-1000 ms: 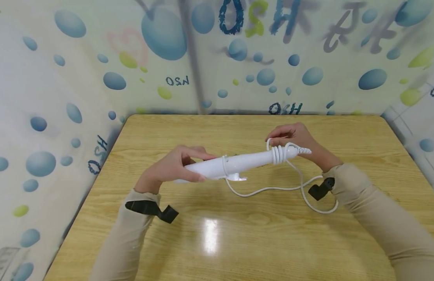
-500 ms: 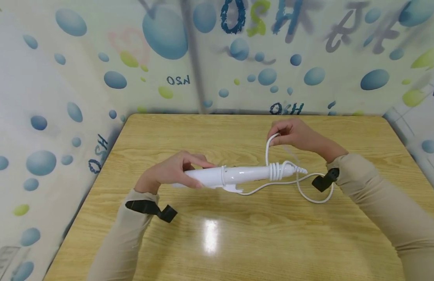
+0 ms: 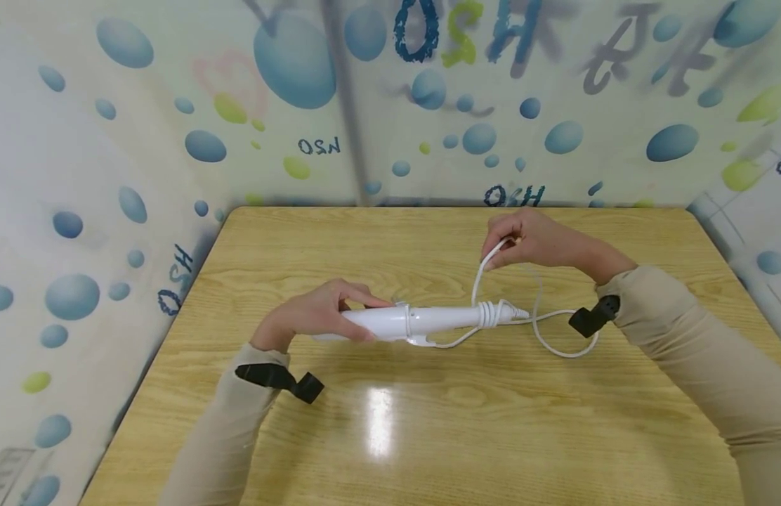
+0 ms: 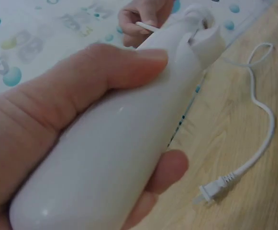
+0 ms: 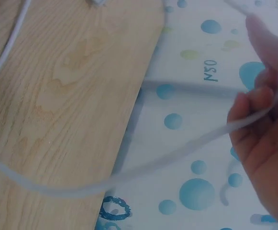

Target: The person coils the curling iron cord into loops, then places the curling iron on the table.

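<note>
My left hand [image 3: 321,310] grips the thick, rounded end of a white, wand-shaped corded appliance [image 3: 441,318], thumb on top in the left wrist view. The appliance lies level, low over the table, tapering to the right, with a small tab near its middle. Several turns of white cord [image 3: 487,315] wrap its narrow end. Above that end, my right hand [image 3: 536,239] pinches a raised stretch of the cord, which curves across the right wrist view to the fingers. In the left wrist view, the two-pin plug [image 4: 214,188] lies on the table at the cord's end.
Loose cord curls on the wood-grain table [image 3: 466,429] beneath and right of the appliance. A patterned wall covering [image 3: 390,105] with bubbles and letters rises along the table's back and sides. Black straps [image 3: 595,316] circle both wrists.
The appliance has come down toward the table and levelled out. My right hand has risen slightly and drawn right, pulling a longer stretch of cord off the narrow end.
</note>
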`<state>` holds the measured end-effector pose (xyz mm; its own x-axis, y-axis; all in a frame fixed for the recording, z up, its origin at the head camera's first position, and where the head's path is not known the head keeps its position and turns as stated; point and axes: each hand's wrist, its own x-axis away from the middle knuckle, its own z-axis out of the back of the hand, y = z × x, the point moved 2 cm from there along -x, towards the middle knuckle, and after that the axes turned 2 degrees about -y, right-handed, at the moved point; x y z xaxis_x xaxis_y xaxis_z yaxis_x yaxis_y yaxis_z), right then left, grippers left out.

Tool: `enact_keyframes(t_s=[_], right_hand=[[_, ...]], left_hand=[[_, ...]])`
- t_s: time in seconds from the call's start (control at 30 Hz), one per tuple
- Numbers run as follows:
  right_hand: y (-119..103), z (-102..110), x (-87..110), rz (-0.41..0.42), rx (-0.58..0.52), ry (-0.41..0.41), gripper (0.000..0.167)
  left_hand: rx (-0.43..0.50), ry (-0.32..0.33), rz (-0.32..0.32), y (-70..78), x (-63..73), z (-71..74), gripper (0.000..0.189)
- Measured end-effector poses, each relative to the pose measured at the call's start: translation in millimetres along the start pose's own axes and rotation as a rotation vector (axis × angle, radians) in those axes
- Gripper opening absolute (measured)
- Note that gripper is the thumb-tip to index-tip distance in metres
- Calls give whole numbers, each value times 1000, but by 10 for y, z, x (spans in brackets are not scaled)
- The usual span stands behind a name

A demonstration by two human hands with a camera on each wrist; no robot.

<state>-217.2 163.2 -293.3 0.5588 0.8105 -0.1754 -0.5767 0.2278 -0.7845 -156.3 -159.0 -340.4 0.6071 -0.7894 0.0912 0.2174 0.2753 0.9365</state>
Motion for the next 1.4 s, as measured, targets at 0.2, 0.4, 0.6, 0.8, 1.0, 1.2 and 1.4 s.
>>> enact_keyframes(t_s=[0.2,0.4,0.6,0.8,1.0,1.2,1.4], right_hand=[[-38,1,13,-77,64,37,7],[-94,-11,30,-141,152,99,9],[-123,-25,76,-178,161,142,22],[-118,-125,114,-179,136,164,32],[-101,-269,201,-182,63,223,37],[-61,-433,241,-119,-23,313,39],[18,-564,247,-50,-67,385,41]], left_hand=[[-84,131,64,-58,-35,-7,46],[-118,265,110,-1,-64,-10,47],[-156,440,163,357,-55,-70,44],[-167,552,160,400,-72,-57,44],[-137,601,152,320,-84,-2,47],[-40,637,147,85,-126,81,49],[106,636,105,91,-122,67,49]])
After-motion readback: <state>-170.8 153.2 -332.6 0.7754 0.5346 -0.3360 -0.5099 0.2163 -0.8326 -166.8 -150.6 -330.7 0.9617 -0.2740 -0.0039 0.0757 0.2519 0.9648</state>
